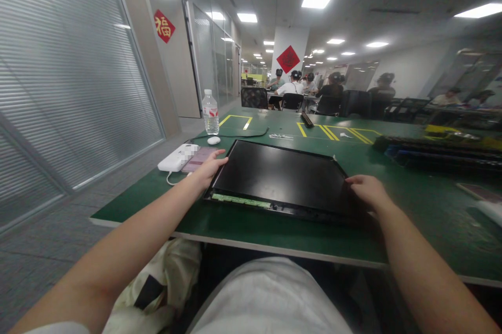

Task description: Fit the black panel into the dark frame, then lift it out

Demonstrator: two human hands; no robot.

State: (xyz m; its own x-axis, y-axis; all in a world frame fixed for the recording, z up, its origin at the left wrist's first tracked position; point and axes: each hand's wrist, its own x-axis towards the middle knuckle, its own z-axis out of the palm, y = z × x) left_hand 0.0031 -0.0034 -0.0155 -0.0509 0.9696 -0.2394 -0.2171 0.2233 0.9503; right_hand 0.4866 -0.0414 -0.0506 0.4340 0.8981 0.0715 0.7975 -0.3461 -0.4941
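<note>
A black LCD screen panel point(282, 172) lies nearly flat over the green table in front of me. A green circuit strip point(241, 200) shows along its near edge. My left hand point(212, 169) grips the panel's left edge, thumb on top and fingers at the side. On the opposite side, my right hand point(368, 192) pinches the right edge near the corner. The undersides of both grips are hidden. Whether the panel rests fully on the table or is slightly raised, I cannot tell.
Left of the panel are a white power bank point(176, 157) with a cable, a phone point(200, 158), a white oval case point(214, 140) and a water bottle point(210, 113). Dark strips point(415, 151) are stacked at the right. Several people sit at far tables.
</note>
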